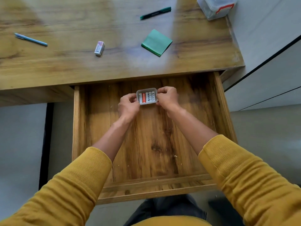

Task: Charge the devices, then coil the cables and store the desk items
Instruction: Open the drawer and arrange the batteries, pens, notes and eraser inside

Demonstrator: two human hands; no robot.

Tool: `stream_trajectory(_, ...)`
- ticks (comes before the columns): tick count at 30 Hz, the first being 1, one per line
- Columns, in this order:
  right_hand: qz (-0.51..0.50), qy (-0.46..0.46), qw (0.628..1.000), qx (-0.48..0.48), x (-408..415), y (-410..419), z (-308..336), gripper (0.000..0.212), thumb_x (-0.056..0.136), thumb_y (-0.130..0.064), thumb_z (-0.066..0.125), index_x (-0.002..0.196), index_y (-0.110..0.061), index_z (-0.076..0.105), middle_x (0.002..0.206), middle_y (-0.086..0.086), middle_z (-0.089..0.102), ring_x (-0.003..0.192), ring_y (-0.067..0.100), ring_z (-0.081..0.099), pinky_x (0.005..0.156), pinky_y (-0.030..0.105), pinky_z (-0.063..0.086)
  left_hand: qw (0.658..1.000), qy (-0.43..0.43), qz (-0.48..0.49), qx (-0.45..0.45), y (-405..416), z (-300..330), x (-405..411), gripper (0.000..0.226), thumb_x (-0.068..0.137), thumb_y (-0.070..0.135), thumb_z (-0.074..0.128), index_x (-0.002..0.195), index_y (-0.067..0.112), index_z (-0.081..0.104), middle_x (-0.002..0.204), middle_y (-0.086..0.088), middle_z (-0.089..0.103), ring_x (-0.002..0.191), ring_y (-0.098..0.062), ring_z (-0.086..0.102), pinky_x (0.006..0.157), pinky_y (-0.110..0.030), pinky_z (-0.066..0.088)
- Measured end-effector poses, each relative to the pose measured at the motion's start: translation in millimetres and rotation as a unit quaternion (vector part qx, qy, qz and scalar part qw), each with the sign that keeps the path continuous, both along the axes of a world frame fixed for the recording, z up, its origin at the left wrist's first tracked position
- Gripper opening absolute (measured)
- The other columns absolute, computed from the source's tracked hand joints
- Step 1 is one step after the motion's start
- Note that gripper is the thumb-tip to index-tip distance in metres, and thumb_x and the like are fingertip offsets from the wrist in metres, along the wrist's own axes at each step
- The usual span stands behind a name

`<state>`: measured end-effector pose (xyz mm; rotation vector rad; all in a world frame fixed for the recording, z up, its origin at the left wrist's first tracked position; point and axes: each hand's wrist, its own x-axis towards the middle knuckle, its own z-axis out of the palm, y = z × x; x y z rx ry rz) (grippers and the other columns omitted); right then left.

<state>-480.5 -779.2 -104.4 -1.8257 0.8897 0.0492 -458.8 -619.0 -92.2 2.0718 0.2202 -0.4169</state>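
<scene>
**Battery tray held over the open drawer**

Battery tray (147, 96): small, pale, rectangular, held between both hands above the far half of the open wooden drawer (225, 110). Whether its base touches the drawer floor cannot be told. Contents: a row of batteries lying side by side, one red-orange (143, 97), the others white with dark print.

Left hand (128, 106): fingers curled, pinching the tray's left end. Right hand (167, 97): fingers curled, pinching the right end. Both arms in mustard-yellow sleeves (247, 173).

Desk (65, 66) top, beyond the drawer: green sticky-note pad (156, 42) near the centre-right; white eraser (99, 48) to its left; light blue pen (30, 39) far left; green-capped marker (155, 13) toward the back; clear plastic box with a red latch (215, 6) at the back right corner, partly out of view.
</scene>
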Motion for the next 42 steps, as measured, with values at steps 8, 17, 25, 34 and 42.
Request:
stream_trajectory(8,0.011,0.032,0.999,0.01,11,0,-16,0.021,0.093,-0.016,0.072,0.114,-0.017,0.075,0.11,0.004,0.076,0.099,0.02,0.074,0.082,0.042,0.066,0.999,0.043,0.011,0.011,-2,-18,17,0.037,0.098,0.019,0.072,0.135,0.02,0.07,0.124,-0.003,0.074,0.113,-0.022,0.071,0.099,-0.045,0.061)
stream_trajectory(17,0.026,0.019,0.999,-0.017,4,-7,4,0.029,0.091,-0.015,0.072,0.12,-0.015,0.075,0.118,0.003,0.074,0.104,0.018,0.069,0.087,0.038,0.062,0.998,-0.019,-0.015,0.063,1,2,8,0.033,0.102,0.024,0.066,0.135,0.018,0.068,0.129,-0.003,0.071,0.115,-0.017,0.066,0.09,-0.033,0.061)
stream_trajectory(25,0.035,-0.068,0.992,-0.1,19,-17,55,0.026,0.095,-0.016,0.07,0.119,-0.013,0.077,0.117,0.005,0.077,0.108,0.019,0.071,0.092,0.029,0.057,0.986,-0.151,-0.051,0.054,-25,57,31,0.023,0.104,0.024,0.061,0.122,0.021,0.075,0.12,-0.002,0.076,0.11,-0.015,0.069,0.094,-0.037,0.061)
stream_trajectory(34,0.028,-0.073,0.979,-0.186,98,-61,97,0.033,0.092,-0.02,0.07,0.123,-0.012,0.073,0.12,0.007,0.076,0.11,0.023,0.07,0.089,0.029,0.052,0.965,-0.201,-0.11,0.125,-76,84,118,0.039,0.101,0.031,0.064,0.138,0.017,0.065,0.135,-0.006,0.065,0.117,-0.022,0.065,0.102,-0.038,0.052)
stream_trajectory(42,0.054,-0.06,0.963,-0.256,144,-81,80,0.041,0.088,-0.028,0.076,0.125,-0.012,0.068,0.116,0.009,0.071,0.107,0.024,0.067,0.082,0.028,0.05,0.949,-0.177,-0.159,0.206,-102,76,163,0.053,0.103,0.034,0.057,0.152,0.015,0.051,0.149,-0.01,0.047,0.134,-0.032,0.047,0.109,-0.04,0.041)
